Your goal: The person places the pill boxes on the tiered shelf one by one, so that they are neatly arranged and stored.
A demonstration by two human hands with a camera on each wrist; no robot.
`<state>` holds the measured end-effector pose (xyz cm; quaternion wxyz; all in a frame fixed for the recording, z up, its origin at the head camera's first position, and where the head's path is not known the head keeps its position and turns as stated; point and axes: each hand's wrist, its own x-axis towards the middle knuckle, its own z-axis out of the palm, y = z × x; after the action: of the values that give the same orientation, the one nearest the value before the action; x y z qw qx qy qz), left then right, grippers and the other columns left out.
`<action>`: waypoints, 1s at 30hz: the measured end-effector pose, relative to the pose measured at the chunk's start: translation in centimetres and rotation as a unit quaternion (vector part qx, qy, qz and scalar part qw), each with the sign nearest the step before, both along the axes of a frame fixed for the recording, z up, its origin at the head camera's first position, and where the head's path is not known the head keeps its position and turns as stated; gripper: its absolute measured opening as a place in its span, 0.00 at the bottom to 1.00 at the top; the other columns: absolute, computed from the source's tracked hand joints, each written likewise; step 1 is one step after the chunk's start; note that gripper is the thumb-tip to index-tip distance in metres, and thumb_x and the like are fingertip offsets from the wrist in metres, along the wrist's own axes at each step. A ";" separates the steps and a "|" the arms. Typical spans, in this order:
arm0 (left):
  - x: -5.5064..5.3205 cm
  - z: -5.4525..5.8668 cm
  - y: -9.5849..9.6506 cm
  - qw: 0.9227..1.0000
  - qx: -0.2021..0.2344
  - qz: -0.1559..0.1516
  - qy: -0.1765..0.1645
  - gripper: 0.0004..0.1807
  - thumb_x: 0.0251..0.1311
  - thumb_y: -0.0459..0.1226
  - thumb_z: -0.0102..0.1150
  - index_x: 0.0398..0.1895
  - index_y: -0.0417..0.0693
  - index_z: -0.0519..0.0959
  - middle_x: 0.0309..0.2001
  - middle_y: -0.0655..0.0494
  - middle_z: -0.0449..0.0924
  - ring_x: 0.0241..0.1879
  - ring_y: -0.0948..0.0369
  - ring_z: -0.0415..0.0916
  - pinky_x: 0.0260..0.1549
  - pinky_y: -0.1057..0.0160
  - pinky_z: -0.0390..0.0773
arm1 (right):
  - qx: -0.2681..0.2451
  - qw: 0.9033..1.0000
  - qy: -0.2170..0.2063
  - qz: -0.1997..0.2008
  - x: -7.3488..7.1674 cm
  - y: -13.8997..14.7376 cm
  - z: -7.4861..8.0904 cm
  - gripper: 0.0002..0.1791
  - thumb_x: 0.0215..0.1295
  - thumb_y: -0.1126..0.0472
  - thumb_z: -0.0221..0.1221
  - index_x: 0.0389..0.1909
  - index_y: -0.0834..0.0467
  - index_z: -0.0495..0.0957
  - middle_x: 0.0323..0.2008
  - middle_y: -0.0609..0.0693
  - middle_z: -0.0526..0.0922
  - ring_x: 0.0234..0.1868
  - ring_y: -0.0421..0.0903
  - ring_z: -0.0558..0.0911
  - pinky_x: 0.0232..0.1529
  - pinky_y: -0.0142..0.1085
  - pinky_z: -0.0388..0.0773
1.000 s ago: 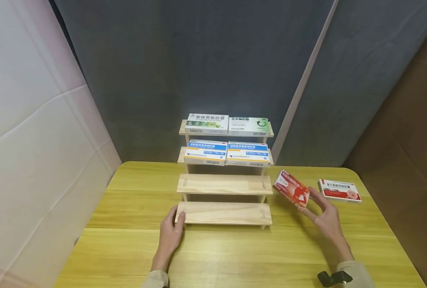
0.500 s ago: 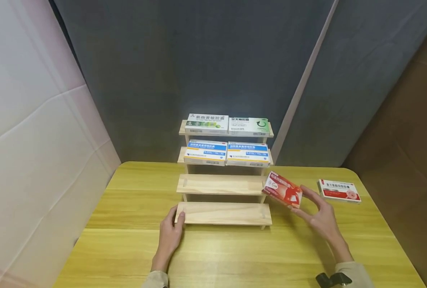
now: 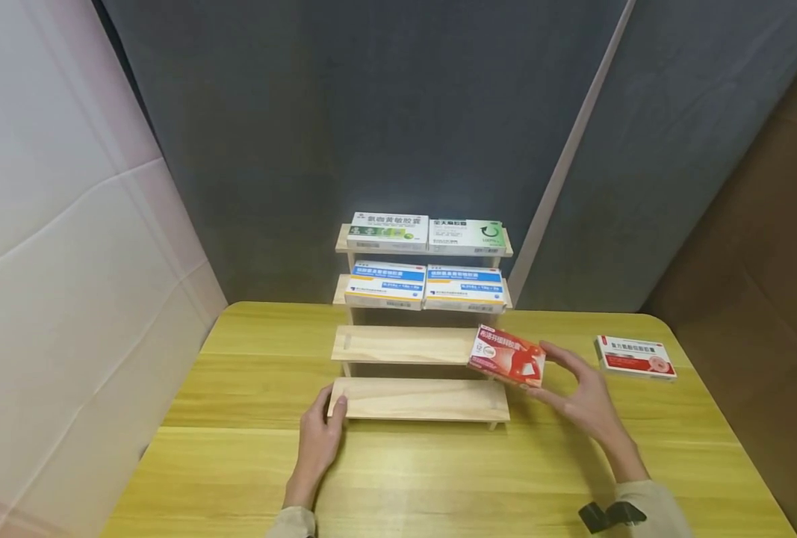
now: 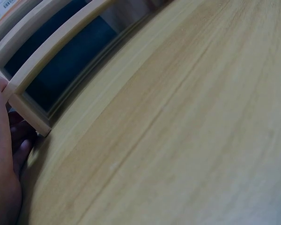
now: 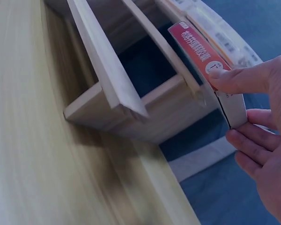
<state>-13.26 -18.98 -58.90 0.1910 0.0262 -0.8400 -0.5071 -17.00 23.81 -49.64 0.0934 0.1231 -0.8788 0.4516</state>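
Observation:
My right hand (image 3: 586, 400) pinches a red medicine box (image 3: 508, 357) by its right end, thumb on one side and fingers on the other. The box is tilted over the right end of the second step from the bottom; in the right wrist view the box (image 5: 196, 54) appears above the steps. A four-step wooden rack (image 3: 418, 398) stands on the table. At its lower left end my left hand (image 3: 320, 433) grips the bottom step, thumb on top. In the left wrist view the left hand's fingers (image 4: 21, 145) are partly hidden behind the rack's leg.
On the top step lie a white-green box (image 3: 388, 230) and a green box (image 3: 467, 235). Two blue-white boxes, left (image 3: 386, 284) and right (image 3: 465, 287), fill the step below. A white-red box (image 3: 636, 356) lies on the table (image 3: 438, 478) at right. A grey curtain hangs behind.
My right hand has carried the red medicine box leftward, from beside the rack to over the right end of the second step from the bottom. The left hand stays on the rack.

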 end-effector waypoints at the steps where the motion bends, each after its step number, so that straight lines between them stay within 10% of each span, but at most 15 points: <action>1: 0.0 0.0 0.0 1.000 -0.001 0.002 0.000 0.18 0.74 0.36 0.54 0.61 0.36 0.78 0.59 0.39 0.82 0.62 0.47 0.78 0.63 0.42 0.76 | 0.001 1.000 -0.002 0.004 -0.1 -0.2 0.2 0.42 0.54 0.55 0.76 0.71 0.58 0.71 0.67 0.62 0.76 0.69 0.65 0.71 0.67 0.71 0.62; 30: 0.0 -0.1 0.0 1.000 0.002 0.005 0.001 0.18 0.73 0.36 0.54 0.61 0.36 0.78 0.58 0.39 0.82 0.61 0.46 0.78 0.63 0.43 0.76 | -0.026 0.993 -0.013 0.113 -2.7 -7.9 2.8 0.45 0.50 0.55 0.78 0.71 0.55 0.72 0.69 0.58 0.75 0.68 0.61 0.75 0.68 0.60 0.73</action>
<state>-13.26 -18.93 -58.96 0.1948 0.0301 -0.8387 -0.5077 -19.71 15.94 -46.87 0.0333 0.2135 -0.8481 0.4838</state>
